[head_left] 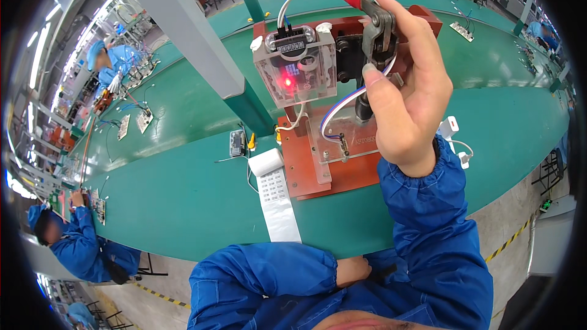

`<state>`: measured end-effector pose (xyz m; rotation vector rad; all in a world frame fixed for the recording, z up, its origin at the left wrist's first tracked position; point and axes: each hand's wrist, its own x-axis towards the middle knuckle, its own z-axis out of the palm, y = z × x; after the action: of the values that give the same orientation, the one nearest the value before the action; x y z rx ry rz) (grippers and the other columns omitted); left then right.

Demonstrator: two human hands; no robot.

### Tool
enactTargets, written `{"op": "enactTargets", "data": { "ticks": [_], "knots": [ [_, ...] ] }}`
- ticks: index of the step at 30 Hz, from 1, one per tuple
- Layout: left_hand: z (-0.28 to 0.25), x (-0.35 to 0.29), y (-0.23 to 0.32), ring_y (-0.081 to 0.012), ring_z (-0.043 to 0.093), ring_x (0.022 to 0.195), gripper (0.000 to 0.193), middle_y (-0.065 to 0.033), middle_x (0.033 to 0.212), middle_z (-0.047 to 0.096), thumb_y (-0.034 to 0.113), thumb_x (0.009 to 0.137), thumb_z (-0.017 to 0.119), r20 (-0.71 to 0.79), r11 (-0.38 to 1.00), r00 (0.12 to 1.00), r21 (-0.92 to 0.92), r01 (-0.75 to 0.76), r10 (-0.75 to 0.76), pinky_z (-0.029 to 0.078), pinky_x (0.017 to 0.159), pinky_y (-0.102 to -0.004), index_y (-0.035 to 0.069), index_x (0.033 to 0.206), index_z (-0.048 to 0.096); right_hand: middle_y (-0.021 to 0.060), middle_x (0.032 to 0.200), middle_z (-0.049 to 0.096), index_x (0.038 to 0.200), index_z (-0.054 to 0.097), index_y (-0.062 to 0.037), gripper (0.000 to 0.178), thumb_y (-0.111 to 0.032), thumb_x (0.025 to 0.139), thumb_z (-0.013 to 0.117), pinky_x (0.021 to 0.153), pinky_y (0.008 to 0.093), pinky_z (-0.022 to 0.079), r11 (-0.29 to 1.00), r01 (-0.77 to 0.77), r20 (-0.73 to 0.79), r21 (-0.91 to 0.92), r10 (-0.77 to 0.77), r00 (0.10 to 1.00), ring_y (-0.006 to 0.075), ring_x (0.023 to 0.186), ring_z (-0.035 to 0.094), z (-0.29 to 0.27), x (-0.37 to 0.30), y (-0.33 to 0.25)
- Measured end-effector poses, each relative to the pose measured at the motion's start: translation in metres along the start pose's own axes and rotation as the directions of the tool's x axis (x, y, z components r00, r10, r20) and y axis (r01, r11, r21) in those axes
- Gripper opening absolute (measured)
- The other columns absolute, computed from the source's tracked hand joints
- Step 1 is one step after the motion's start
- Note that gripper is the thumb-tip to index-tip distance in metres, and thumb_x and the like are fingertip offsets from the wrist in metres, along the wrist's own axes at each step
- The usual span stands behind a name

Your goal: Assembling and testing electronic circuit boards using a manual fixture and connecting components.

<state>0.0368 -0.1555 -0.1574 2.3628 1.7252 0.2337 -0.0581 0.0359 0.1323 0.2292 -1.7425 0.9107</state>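
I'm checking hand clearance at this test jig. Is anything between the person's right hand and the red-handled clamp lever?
Nothing visible. The right hand is already on the red-handled clamp lever, its fingers wrapped around the metal linkage. The white cable arches behind the lever, not between. The left hand rests low by the body, off the green table.

Head fisheye, looking down, close over green bench.

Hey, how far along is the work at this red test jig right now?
Looks done: the clear housing sits on the red jig, a red light glowing inside it, and a white paper strip has rolled out onto the green table. In hand: the right hand grips the red-handled clamp lever. The left hand rests near the body. Whether the clamp is locked cannot be told.
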Motion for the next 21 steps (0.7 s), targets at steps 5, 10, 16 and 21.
{"op": "enactTargets", "data": {
  "ticks": [5,10,16,21],
  "knots": [
    [-0.003,-0.001,-0.001,-0.0301,0.066,0.074,0.016,-0.0134,0.079,0.068,0.016,0.070,0.067,0.017,1.000,1.000,-0.003,-0.018,0.018,0.049,0.060,-0.0498,0.008,0.082,0.072,0.0135,0.123,0.050,0.138,0.051,0.0071,0.062,-0.005,0.077,0.056,0.094,0.0263,0.041,0.972,0.110,0.043,-0.206,-0.103,0.994,0.0168,0.105,0.051,-0.002,0.003,-0.005],
    [-0.005,-0.001,-0.004,-0.0312,0.066,0.076,0.015,-0.0147,0.079,0.067,0.016,0.069,0.068,0.035,0.999,0.998,-0.002,-0.054,0.054,0.048,0.058,-0.0506,0.007,0.080,0.071,0.0122,0.121,0.047,0.138,0.052,0.0057,0.063,-0.007,0.076,0.057,0.092,0.0257,0.041,0.970,0.102,0.015,-0.220,-0.101,0.995,0.0172,0.106,0.050,-0.003,0.000,-0.005],
    [0.003,-0.001,0.001,-0.0318,0.066,0.075,0.014,-0.0145,0.077,0.066,0.015,0.068,0.068,-0.021,1.000,1.000,0.009,0.006,-0.005,0.046,0.055,-0.0520,0.007,0.079,0.071,0.0147,0.128,0.047,0.138,0.049,0.0104,0.061,-0.003,0.079,0.055,0.104,0.0315,0.040,0.991,0.113,-0.047,-0.076,-0.117,0.992,0.0224,0.119,0.051,0.002,0.001,-0.001],
    [0.008,-0.001,0.001,-0.0321,0.066,0.075,0.014,-0.0143,0.076,0.065,0.014,0.068,0.069,-0.014,1.000,1.000,0.023,0.007,-0.007,0.046,0.054,-0.0519,0.007,0.080,0.070,0.0170,0.132,0.049,0.136,0.049,0.0127,0.057,-0.001,0.081,0.053,0.107,0.0346,0.040,0.988,0.152,-0.085,-0.032,-0.154,0.984,0.0247,0.123,0.052,0.003,0.001,0.002]
  ]
}}
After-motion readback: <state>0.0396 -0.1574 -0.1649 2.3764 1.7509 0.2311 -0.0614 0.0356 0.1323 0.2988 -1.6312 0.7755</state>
